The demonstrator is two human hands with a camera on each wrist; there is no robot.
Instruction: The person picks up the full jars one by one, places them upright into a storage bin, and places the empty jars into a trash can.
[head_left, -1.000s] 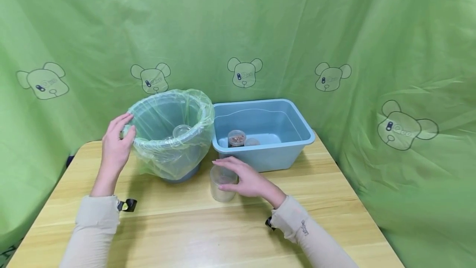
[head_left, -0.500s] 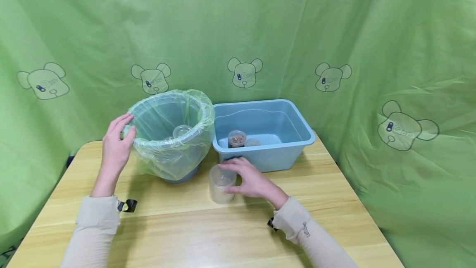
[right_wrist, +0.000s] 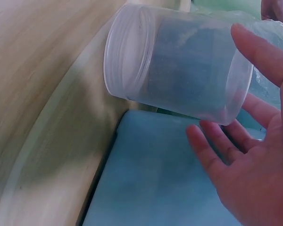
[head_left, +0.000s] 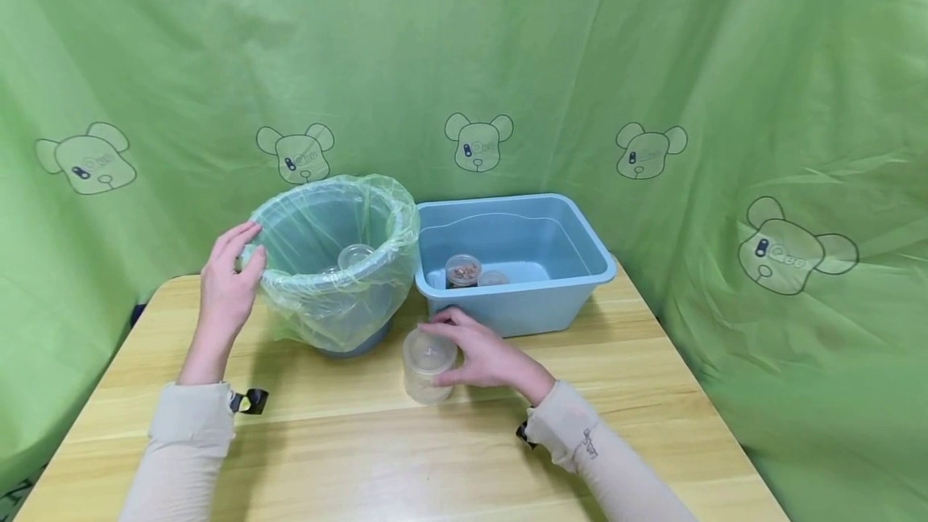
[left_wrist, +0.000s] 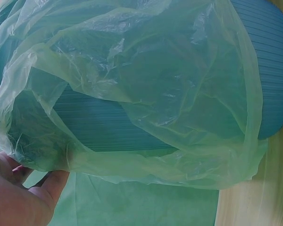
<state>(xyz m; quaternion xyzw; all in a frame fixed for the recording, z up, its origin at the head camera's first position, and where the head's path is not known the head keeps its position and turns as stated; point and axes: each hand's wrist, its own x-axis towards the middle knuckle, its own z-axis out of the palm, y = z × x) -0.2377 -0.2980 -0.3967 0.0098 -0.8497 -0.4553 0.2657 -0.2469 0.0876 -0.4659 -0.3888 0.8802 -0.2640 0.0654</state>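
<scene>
My left hand [head_left: 226,288] holds the left rim of a blue trash bin [left_wrist: 104,125] lined with a thin green bag [head_left: 341,304]. In the left wrist view the thumb and fingers lie at the bag's folded edge. Clear round plastic containers [head_left: 355,254] sit inside the bin. In front of it, near the table's middle, is a clear cylindrical plastic jar [head_left: 423,381]. My right hand [head_left: 482,353] holds this jar from its right side, thumb near and fingers on the far side. No contents show through the jar's wall [right_wrist: 193,61].
A blue rectangular tub [head_left: 529,304] stands right of the bin, against it. Inside are a clear tub of reddish-brown bits [head_left: 462,271] and another small clear container [head_left: 493,278]. Green curtains [head_left: 406,39] hang behind the wooden table [head_left: 348,457].
The jar has shifted slightly left and toward me, with the right hand closing in around it. My left hand and the bin have stayed in place.
</scene>
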